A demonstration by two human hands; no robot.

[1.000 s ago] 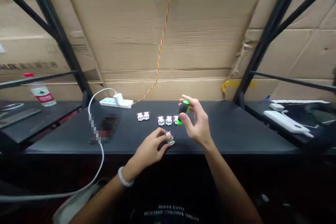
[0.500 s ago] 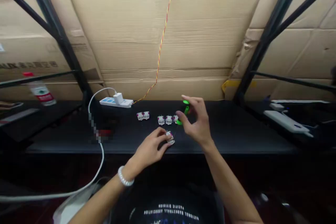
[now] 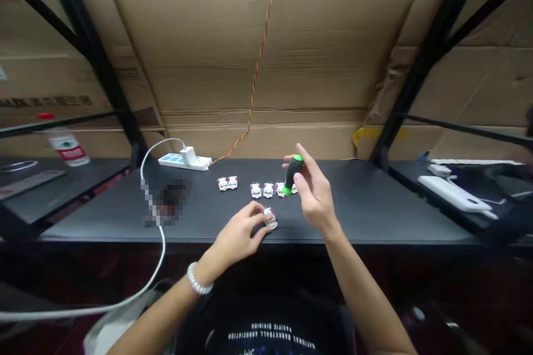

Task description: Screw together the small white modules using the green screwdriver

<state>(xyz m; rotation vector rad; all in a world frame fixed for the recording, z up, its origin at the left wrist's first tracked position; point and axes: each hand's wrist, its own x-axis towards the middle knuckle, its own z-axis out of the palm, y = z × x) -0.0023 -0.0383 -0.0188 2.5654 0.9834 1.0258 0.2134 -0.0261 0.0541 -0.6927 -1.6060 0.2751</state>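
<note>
My left hand pinches a small white part with pink bits near the front edge of the black table. In my right hand is a screwdriver with a black and green handle, tilted so that its thin shaft slants down towards the right side of that part. Whether the tip touches the part I cannot tell. Behind my hands stands a row of several similar white parts, its right end partly hidden by the screwdriver and my fingers. Two more such parts sit side by side further left.
A white power strip with a plugged-in charger lies at the back left. Its white cable runs over the table's front edge. Cardboard walls off the back. A bottle stands on the left; a white device lies right.
The fingers of my right hand have shifted around the screwdriver handle, whose black side now shows more. My left hand and the white part have stayed in place. The picture has darkened on the cardboard.
</note>
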